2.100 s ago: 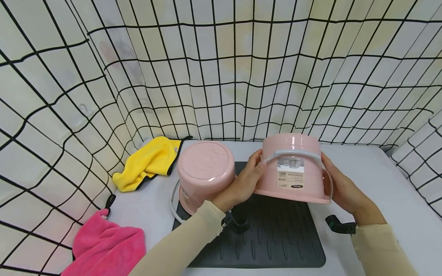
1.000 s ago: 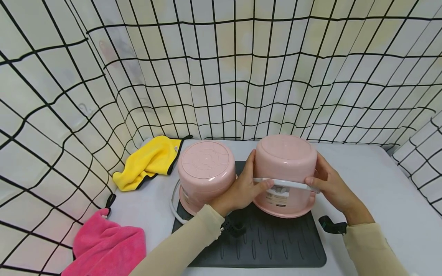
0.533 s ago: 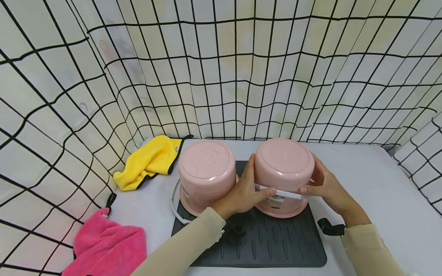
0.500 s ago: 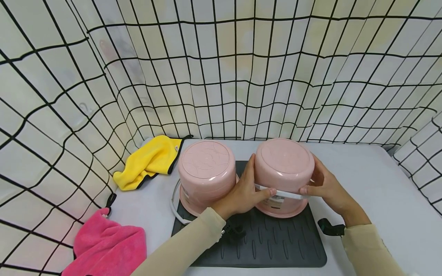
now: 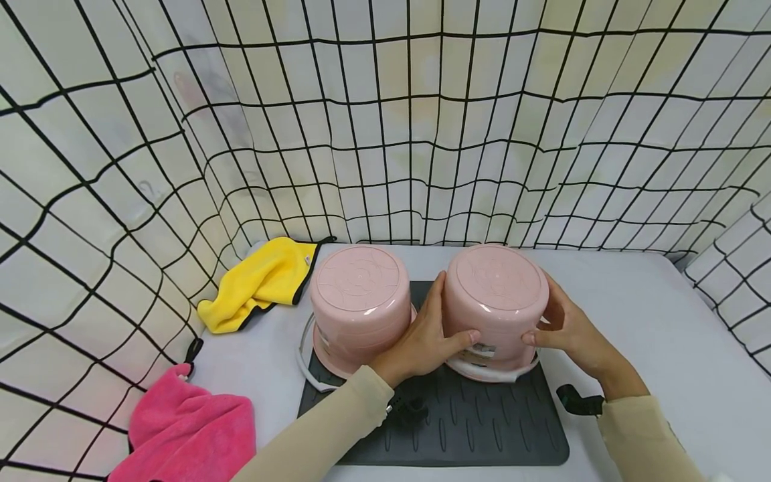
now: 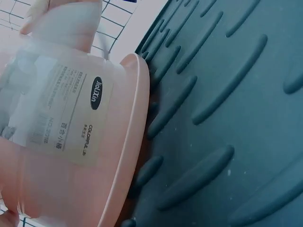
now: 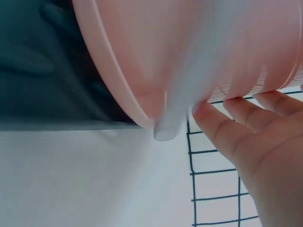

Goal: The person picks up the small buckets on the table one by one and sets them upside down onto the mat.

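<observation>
Two pink plastic buckets stand upside down side by side on a dark grey ridged mat (image 5: 470, 428). My left hand (image 5: 424, 341) holds the left side of the right bucket (image 5: 497, 281), its thumb lying across the front. On the other side my right hand (image 5: 578, 331) grips the same bucket, fingers behind and thumb in front. Its pale handle (image 5: 484, 373) hangs low at the rim, blurred in the right wrist view. A printed label (image 6: 61, 109) shows on its wall in the left wrist view. The left bucket (image 5: 360, 281) is behind my left forearm, partly hidden.
A yellow cloth (image 5: 259, 284) with black edging lies at the back left, and a pink cloth (image 5: 187, 428) at the front left. Black netting (image 5: 409, 144) over white sheeting surrounds the white table (image 5: 650, 314) at the back and sides.
The right bucket, earlier lifted and tilted in both hands, has come down bottom-up onto the mat beside the other one. Its handle has dropped from mid-wall to the rim.
</observation>
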A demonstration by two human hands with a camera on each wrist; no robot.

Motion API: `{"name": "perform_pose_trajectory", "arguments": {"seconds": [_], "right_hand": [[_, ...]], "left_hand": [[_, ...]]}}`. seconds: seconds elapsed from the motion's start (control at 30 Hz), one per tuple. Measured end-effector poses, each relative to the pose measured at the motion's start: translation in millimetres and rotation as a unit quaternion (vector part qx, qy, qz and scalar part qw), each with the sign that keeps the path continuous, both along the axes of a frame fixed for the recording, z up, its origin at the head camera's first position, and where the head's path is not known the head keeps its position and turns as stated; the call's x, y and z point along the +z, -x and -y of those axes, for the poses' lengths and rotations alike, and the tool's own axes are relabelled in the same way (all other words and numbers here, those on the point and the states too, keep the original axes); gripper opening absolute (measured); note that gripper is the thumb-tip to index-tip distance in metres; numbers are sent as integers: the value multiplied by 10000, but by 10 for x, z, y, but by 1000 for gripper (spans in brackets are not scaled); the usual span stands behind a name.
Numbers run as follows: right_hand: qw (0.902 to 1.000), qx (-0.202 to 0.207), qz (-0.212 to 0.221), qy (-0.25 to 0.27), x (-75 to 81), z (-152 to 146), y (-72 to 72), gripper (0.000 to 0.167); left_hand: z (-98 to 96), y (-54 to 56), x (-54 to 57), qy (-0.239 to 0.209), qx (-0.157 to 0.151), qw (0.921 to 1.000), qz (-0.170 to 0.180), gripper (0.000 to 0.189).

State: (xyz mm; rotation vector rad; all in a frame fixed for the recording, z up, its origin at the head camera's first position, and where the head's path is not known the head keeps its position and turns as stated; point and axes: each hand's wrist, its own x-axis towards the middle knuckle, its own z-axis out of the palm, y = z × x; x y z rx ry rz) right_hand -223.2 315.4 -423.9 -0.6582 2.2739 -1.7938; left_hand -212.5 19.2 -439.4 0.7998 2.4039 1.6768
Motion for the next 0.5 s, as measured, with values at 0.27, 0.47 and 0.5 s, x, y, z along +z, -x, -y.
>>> {"name": "perform_pose_trajectory", "arguments": {"seconds": [0.27, 0.47, 0.5], "right_hand": [[10000, -36, 27, 37, -15, 5, 2, 110], [9999, -81, -85, -8, -22, 2, 11, 109], [9999, -86, -110, -14, -22, 1, 11, 109]], "left_hand": [[-23, 7, -16, -27, 83, 10000, 25, 109], [-23, 25, -13, -57, 53, 10000, 6, 109], [-24, 27, -11, -56, 49, 10000, 8, 109]]}}
